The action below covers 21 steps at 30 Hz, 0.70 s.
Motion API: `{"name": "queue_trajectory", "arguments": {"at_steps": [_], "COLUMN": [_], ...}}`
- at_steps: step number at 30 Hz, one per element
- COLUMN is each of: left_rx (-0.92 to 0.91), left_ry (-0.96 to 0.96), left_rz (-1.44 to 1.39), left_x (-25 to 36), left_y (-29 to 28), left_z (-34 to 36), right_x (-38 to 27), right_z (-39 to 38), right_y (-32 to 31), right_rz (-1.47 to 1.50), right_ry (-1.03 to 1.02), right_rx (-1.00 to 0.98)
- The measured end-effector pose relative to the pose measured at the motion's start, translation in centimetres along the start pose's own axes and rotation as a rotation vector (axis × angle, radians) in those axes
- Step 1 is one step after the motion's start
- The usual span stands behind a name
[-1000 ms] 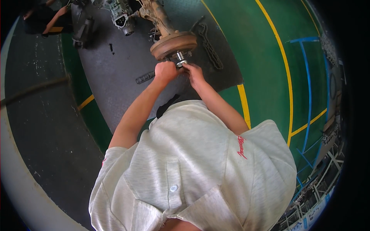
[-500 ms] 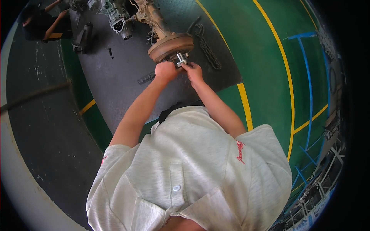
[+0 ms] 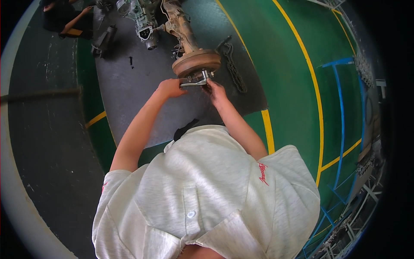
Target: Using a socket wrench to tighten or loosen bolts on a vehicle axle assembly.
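A ratchet wrench point(image 3: 193, 84) with a bright metal socket point(image 3: 205, 74) sits at the near face of a rusty brake drum point(image 3: 196, 62). My left hand point(image 3: 170, 88) is closed around the handle end, and its grip is hidden in the fist. At the ratchet's head, my right hand point(image 3: 214, 91) pinches with thumb and fingers beside the socket. The socket points at the hub end; whether it is seated on a fastener I cannot tell. Behind the drum runs a rusty axle housing point(image 3: 183, 32).
A dark metal-topped table point(image 3: 142, 99) bears a grey gearbox point(image 3: 144, 26), a chain point(image 3: 233, 71) to the drum's right, a black bolt point(image 3: 131, 62) and a dark casting point(image 3: 103, 42) at left. A co-worker point(image 3: 64, 19) is at the far left. Green floor point(image 3: 284, 86) has yellow lines.
My left hand has slid left along the ratchet, away from its head, baring the shiny shank and covering the dark grip. My right hand stays at the head. The view has shifted slightly.
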<state>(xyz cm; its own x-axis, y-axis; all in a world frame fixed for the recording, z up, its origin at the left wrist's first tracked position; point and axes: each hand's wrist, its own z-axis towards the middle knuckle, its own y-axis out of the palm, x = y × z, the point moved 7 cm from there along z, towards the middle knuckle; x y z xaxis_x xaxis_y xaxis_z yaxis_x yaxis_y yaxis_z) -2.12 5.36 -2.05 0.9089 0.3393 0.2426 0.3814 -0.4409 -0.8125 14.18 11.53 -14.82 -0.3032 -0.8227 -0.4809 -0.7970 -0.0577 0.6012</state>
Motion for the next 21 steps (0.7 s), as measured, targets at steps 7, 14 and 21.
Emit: {"name": "queue_trajectory", "arguments": {"at_steps": [7,14,21], "left_rx": [0.015,-0.171,-0.090], "left_ry": [-0.085,-0.017,0.226], "left_rz": [0.065,-0.399,-0.597], "left_x": [-1.5,0.8,3.2], "left_y": [-0.5,-3.7,-7.5], "left_z": [0.1,0.0,2.2], "right_x": [-0.3,-1.7,-4.8], "right_z": [0.3,0.2,-7.9], "right_y": [0.5,-0.8,6.5], "right_rz": [-0.030,-0.178,-0.431], "right_ry": [0.019,0.084,-0.307], "right_rx": [-0.011,0.025,-0.173]}}
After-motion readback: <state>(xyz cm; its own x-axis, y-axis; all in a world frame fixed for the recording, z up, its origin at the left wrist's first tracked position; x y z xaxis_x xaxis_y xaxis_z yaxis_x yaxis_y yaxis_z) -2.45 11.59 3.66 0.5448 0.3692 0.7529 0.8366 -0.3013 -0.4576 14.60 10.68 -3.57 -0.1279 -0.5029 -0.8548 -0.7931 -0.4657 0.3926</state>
